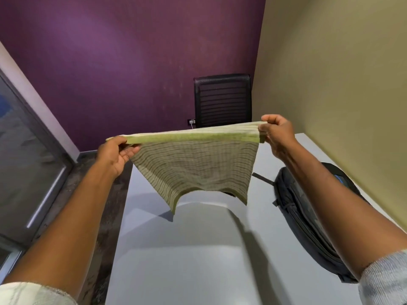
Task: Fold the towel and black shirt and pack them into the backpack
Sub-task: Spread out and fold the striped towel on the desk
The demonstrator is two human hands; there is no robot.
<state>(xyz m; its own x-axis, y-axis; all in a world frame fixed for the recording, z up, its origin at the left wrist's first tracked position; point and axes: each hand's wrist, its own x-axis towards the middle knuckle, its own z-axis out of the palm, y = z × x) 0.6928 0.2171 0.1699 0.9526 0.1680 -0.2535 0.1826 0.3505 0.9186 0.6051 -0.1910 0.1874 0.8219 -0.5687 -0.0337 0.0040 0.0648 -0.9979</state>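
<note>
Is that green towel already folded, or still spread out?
Folded, at least once: the towel hangs doubled from its top edge, layered edges showing at the right hand. The left hand pinches the other end, above the table.

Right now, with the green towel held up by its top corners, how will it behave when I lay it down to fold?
The towel is probably floppy: it sags between the left hand and right hand, its lower edge curling. It seems light, since pinched fingers alone carry it. It will likely drape flat on the table, maybe needing smoothing.
</note>
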